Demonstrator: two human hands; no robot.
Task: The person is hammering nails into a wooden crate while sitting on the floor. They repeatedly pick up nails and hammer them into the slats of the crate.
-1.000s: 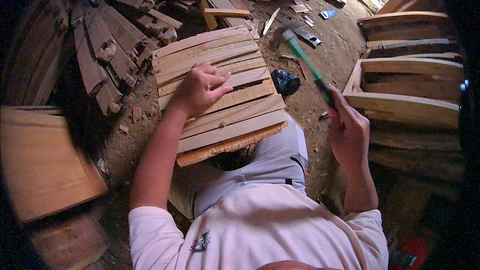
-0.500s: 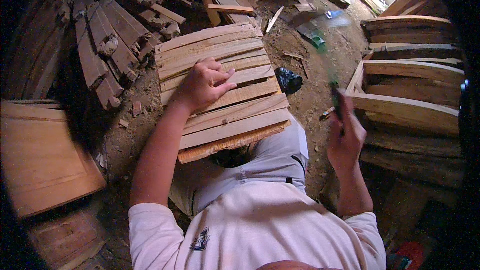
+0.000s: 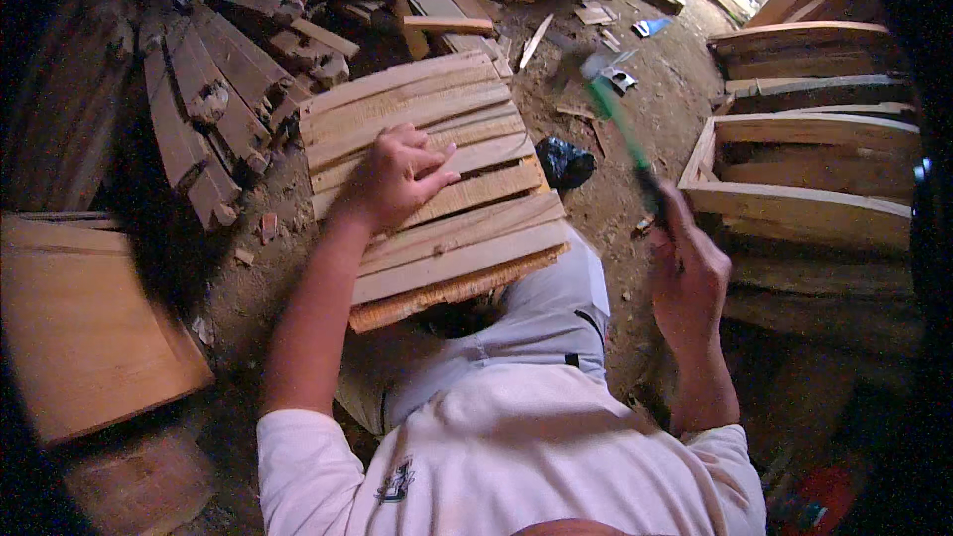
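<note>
A panel of pale wooden slats (image 3: 467,258) rests over my lap, with narrow gaps between some slats and a rough, bark-like near edge. My left hand (image 3: 405,174) lies on its middle, fingers curled and thumb stretched along a slat; anything between the fingertips is too small to make out. In my right hand (image 3: 688,273), raised to the right of the panel, is a hammer (image 3: 620,124) with a green shaft and dark grip. Its head points away from me and is smeared by motion.
Curved wooden frames (image 3: 804,129) stand at the right. Rough boards (image 3: 213,89) are piled at the far left, and a flat wooden panel (image 3: 94,328) stands at the left. A black plastic bag (image 3: 566,163) and wood scraps lie on the dirt floor.
The hammer, strongly blurred before, now shows more clearly, raised and tilted to the left in my right hand. My left hand stays on the slats. The view has shifted slightly.
</note>
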